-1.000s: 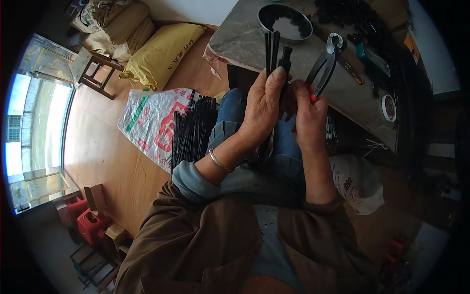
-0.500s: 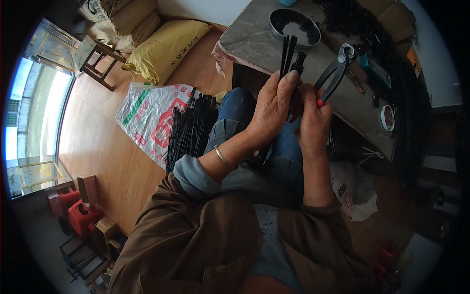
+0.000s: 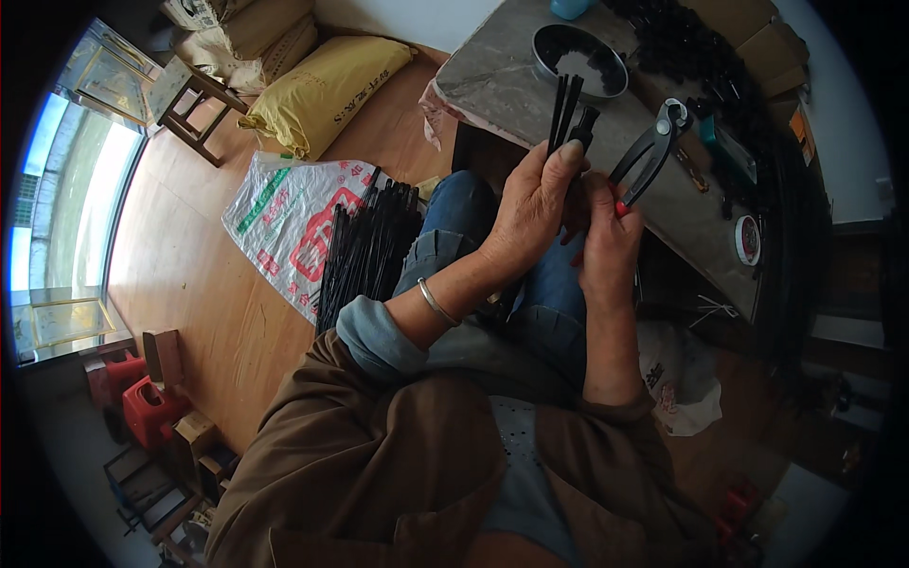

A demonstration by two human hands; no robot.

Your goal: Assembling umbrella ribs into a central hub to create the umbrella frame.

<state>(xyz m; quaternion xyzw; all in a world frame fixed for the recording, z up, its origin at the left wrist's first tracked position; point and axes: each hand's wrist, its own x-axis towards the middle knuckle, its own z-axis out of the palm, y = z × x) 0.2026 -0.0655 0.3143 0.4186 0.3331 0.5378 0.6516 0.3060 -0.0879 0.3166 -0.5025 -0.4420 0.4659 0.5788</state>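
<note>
My left hand (image 3: 530, 194) is closed round a few thin black rods (image 3: 565, 106) and a thicker black piece (image 3: 584, 126), its thumb pressed on the thicker one. Close beside it, my right hand (image 3: 609, 237) grips pincers (image 3: 651, 153) with black arms and red handles; their rounded silver jaws point up and away over the table. The lower parts of the handles are hidden in the palm. Both hands are above my knees, near the table's edge. A large bundle of black rods (image 3: 365, 246) lies by my left knee.
On the grey table (image 3: 483, 71) stand a dark bowl (image 3: 614, 85) with pale grains, a heap of black parts (image 3: 696, 47) and a round tin (image 3: 748, 239). A printed white sack (image 3: 270, 222), a yellow sack (image 3: 322, 95) and a wooden stool (image 3: 194, 99) are at the left.
Both hands keep their hold on the rods and pincers. They have shifted only very slightly to the right; the view has tilted a little.
</note>
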